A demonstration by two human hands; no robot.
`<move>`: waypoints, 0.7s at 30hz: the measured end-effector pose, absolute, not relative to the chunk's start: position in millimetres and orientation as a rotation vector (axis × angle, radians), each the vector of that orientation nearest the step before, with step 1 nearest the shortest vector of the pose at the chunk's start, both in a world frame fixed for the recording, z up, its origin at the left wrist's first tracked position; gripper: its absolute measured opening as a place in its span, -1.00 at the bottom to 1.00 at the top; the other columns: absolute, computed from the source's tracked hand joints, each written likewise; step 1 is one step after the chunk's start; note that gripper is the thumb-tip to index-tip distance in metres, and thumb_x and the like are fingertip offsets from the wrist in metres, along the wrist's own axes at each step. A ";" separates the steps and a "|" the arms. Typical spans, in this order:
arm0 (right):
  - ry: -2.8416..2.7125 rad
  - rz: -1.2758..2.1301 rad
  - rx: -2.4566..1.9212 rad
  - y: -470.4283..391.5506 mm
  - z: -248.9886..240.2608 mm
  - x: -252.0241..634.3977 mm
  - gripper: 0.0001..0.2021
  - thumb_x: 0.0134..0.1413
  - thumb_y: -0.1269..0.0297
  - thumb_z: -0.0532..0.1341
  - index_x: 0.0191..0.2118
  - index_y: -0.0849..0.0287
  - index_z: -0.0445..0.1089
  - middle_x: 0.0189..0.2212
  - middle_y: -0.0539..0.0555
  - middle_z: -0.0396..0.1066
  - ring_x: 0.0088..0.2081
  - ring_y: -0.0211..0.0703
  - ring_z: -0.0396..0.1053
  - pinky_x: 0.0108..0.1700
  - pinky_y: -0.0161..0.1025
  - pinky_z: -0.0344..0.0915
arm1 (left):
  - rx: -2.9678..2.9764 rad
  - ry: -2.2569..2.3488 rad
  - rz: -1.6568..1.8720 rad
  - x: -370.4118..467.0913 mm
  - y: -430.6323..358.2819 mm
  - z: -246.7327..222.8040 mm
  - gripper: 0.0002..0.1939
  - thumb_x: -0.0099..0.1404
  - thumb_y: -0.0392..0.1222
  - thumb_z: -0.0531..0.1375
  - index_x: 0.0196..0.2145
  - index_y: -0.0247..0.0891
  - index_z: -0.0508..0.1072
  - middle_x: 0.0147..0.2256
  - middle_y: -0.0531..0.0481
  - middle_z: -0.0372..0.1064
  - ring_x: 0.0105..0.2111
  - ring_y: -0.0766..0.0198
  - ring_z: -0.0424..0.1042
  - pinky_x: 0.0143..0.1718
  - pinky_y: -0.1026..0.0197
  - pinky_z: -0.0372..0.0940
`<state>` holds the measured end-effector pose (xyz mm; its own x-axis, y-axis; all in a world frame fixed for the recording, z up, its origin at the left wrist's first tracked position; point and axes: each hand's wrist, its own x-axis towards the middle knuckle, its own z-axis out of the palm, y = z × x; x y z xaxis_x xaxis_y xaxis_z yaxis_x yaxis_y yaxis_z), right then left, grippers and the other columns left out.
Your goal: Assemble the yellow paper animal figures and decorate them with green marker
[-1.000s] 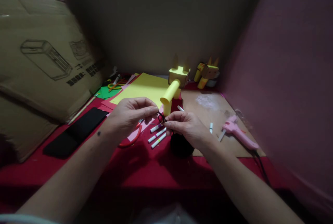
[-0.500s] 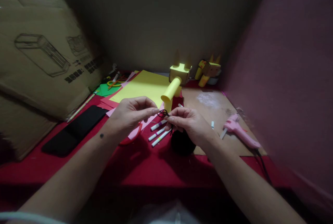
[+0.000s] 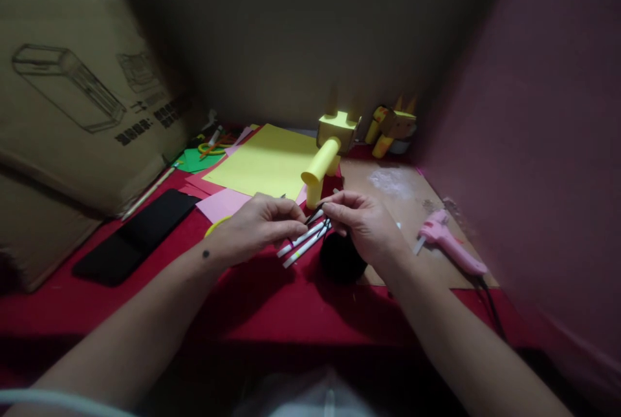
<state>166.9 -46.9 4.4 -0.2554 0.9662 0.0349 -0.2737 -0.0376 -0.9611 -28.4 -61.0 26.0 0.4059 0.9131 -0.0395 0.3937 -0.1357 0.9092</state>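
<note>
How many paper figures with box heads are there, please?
2: the nearer figure stands beside the yellow sheet; the farther figure is at the back, to its right.

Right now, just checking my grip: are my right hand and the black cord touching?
Touching. The head view shows the right hand pinching the black cord between thumb and forefinger.

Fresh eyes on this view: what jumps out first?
Probably the bright yellow sheet towards the back, with a yellow tube figure at its right edge. Next, centre, the left hand and right hand pinching black cord over white markers; then the pink glue gun on the brown board at right.
</note>
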 end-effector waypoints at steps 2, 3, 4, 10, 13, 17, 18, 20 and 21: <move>-1.168 1.519 -0.850 -45.6 3.2 167.2 -0.86 -0.20 0.29 0.44 -0.48 0.23 0.54 -0.63 -0.05 0.42 -0.64 -0.44 0.11 -0.59 -0.38 -0.06 | 1.799 1.150 0.683 -25.3 -60.8 22.5 -0.81 0.21 -0.11 0.25 -0.44 -0.29 0.53 -0.58 0.11 0.30 -0.55 0.38 0.23 -0.52 0.34 0.12; -1.163 1.524 -0.842 -45.0 2.6 167.4 -0.86 -0.19 0.28 0.44 -0.48 0.23 0.54 -0.63 -0.05 0.43 -0.64 -0.44 0.11 -0.59 -0.38 -0.06 | 1.832 1.165 0.680 -23.9 -60.5 20.8 -0.80 0.21 -0.10 0.25 -0.44 -0.29 0.54 -0.59 0.11 0.30 -0.55 0.37 0.23 -0.51 0.32 0.12; -1.160 1.530 -0.835 -44.5 2.0 167.6 -0.86 -0.18 0.28 0.44 -0.48 0.23 0.54 -0.63 -0.05 0.43 -0.65 -0.44 0.10 -0.59 -0.38 -0.06 | 1.853 1.177 0.678 -22.6 -60.2 19.4 -0.79 0.21 -0.09 0.24 -0.44 -0.29 0.54 -0.60 0.10 0.30 -0.55 0.36 0.24 -0.51 0.32 0.12; -1.145 1.541 -0.819 -43.7 2.8 168.6 -0.84 -0.17 0.27 0.44 -0.49 0.23 0.51 -0.60 -0.02 0.46 -0.64 -0.44 0.10 -0.61 -0.38 -0.07 | 1.830 1.153 0.712 -16.4 -61.1 17.3 -0.83 0.19 -0.16 0.25 -0.50 -0.27 0.53 -0.60 0.13 0.30 -0.54 0.37 0.24 -0.50 0.34 0.13; -1.157 1.551 -0.809 -45.1 5.8 168.7 -0.82 -0.14 0.26 0.43 -0.51 0.23 0.47 -0.56 0.00 0.49 -0.63 -0.44 0.14 -0.61 -0.39 -0.06 | 1.808 1.178 0.717 -15.7 -61.6 18.2 -0.84 0.17 -0.17 0.26 -0.51 -0.26 0.55 -0.62 0.12 0.30 -0.55 0.37 0.23 -0.53 0.35 0.12; -1.137 1.580 -0.800 -46.7 9.0 168.2 -0.75 -0.14 0.20 0.43 -0.51 0.19 0.37 -0.54 0.01 0.54 -0.59 -0.37 0.30 -0.61 -0.42 0.04 | 1.786 1.188 0.636 -21.2 -58.6 17.6 -0.82 0.17 -0.13 0.26 -0.44 -0.27 0.62 -0.65 0.10 0.28 -0.60 0.38 0.18 -0.60 0.36 0.07; -1.130 1.582 -0.801 -46.8 9.3 168.2 -0.74 -0.15 0.19 0.43 -0.49 0.17 0.36 -0.56 -0.01 0.53 -0.59 -0.36 0.31 -0.61 -0.43 0.05 | 1.769 1.181 0.608 -23.8 -57.4 17.3 -0.80 0.18 -0.12 0.26 -0.42 -0.28 0.64 -0.66 0.09 0.28 -0.61 0.39 0.18 -0.61 0.36 0.07; -1.126 1.568 -0.803 -46.8 9.2 168.5 -0.74 -0.15 0.19 0.42 -0.48 0.17 0.34 -0.60 -0.04 0.51 -0.64 -0.38 0.28 -0.63 -0.44 0.05 | 1.716 1.165 0.554 -30.0 -55.2 17.4 -0.79 0.19 -0.12 0.25 -0.43 -0.29 0.64 -0.67 0.07 0.30 -0.64 0.40 0.18 -0.64 0.37 0.06; -1.126 1.555 -0.808 -46.6 9.0 168.8 -0.74 -0.14 0.20 0.42 -0.48 0.17 0.34 -0.61 -0.06 0.50 -0.66 -0.40 0.26 -0.63 -0.44 0.05 | 1.682 1.162 0.533 -33.2 -54.3 18.0 -0.79 0.18 -0.12 0.26 -0.44 -0.29 0.63 -0.67 0.06 0.30 -0.67 0.41 0.15 -0.67 0.38 0.03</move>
<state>168.8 -46.6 9.0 -0.2663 0.9631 0.0397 -0.3384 -0.0548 -0.9394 -33.2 -54.3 18.0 0.4452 0.8797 -0.1671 0.4477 -0.0571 0.8924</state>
